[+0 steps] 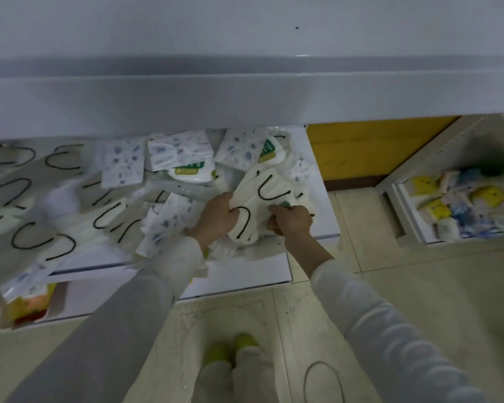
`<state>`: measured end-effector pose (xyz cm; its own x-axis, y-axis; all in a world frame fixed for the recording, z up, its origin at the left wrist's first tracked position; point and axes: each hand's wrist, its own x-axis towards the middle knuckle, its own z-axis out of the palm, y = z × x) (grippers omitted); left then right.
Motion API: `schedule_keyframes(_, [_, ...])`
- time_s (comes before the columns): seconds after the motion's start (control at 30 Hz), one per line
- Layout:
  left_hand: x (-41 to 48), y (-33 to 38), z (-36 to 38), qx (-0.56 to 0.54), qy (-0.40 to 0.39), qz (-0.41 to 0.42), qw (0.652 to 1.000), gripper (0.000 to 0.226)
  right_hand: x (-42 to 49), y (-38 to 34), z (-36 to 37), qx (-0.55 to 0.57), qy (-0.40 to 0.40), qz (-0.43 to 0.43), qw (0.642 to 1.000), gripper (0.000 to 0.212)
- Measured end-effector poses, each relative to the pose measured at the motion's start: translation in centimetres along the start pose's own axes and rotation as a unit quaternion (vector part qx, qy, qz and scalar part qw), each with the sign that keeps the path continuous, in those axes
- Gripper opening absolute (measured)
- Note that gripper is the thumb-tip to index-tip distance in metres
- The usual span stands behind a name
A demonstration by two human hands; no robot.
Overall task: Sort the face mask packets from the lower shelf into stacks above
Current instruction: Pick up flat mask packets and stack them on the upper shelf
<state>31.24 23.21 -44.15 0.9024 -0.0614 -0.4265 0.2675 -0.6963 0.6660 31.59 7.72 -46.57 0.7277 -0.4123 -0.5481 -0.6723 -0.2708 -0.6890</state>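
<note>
Lower shelf (323,212): a wide white board, strewn all over with face mask packets.
Upper shelf (245,103): a white board above the lower shelf, overhanging its back.
Bundle (258,199): several white masks with black ear loops, pressed together and held in both hands over the right end of the lower shelf. I cannot tell whether it touches the shelf.
Left hand (216,218): over the lower shelf's right half, fingers curled tight round the bundle's left edge.
Right hand (292,222): near the lower shelf's right front corner, fingers curled round the bundle's right side. A small green scrap shows at the fingertips.
Sleeves (146,301): pale, reaching to the lower shelf from in front.
Speckled packets (178,151): white with blue-grey specks, lying at odd angles along the middle and back of the lower shelf.
Green-label packets (190,172): two, among the speckled ones at the back of the lower shelf.
Loop masks (26,199): white with black loops, blurred, covering the lower shelf's left half.
Tray (26,303): below the lower shelf's left end, holding a yellow and red packet.
Yellow panel (361,152): just right of the lower shelf.
Bin (402,199): well to the right of the lower shelf, full of yellow, blue and white packets.
Shoes (233,346): green, on pale floor tiles in front of the lower shelf.
</note>
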Motion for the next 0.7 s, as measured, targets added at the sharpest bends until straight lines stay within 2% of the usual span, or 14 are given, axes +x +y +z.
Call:
schedule_keyframes(0.07, [0.1,0.0,0.2,0.003,0.011,0.007,1.000,0.043,0.1,-0.2,0.2,0.019,0.001,0.000,1.000,0.034])
schedule_keyframes(0.13, [-0.2,-0.1,0.1,0.007,0.026,0.025,0.999,0.029,0.1,-0.5,0.1,0.029,0.005,-0.018,0.999,0.032])
schedule_keyframes(0.27, [-0.7,-0.4,-0.2,-0.008,0.070,0.044,0.997,0.012,-0.1,-0.7,-1.2,-0.029,0.058,-0.066,0.996,0.022])
schedule_keyframes(0.37, [-1.0,-0.4,-0.4,-0.054,0.099,0.044,0.993,0.025,0.3,-0.3,-2.5,-0.041,0.106,-0.095,0.989,0.022])
schedule_keyframes(0.47, [-1.6,-0.7,-0.4,-0.087,0.124,0.052,0.987,0.028,0.9,-0.1,-3.7,-0.010,0.124,-0.111,0.986,0.016])
schedule_keyframes(0.53, [-2.0,-1.2,-0.3,-0.099,0.139,0.056,0.984,0.024,1.0,-0.3,-4.5,0.031,0.115,-0.115,0.986,0.006])
schedule_keyframes(0.7, [-2.1,-1.8,0.3,-0.128,0.138,0.043,0.981,0.018,1.2,-0.4,-5.8,0.137,0.032,-0.118,0.983,0.021])
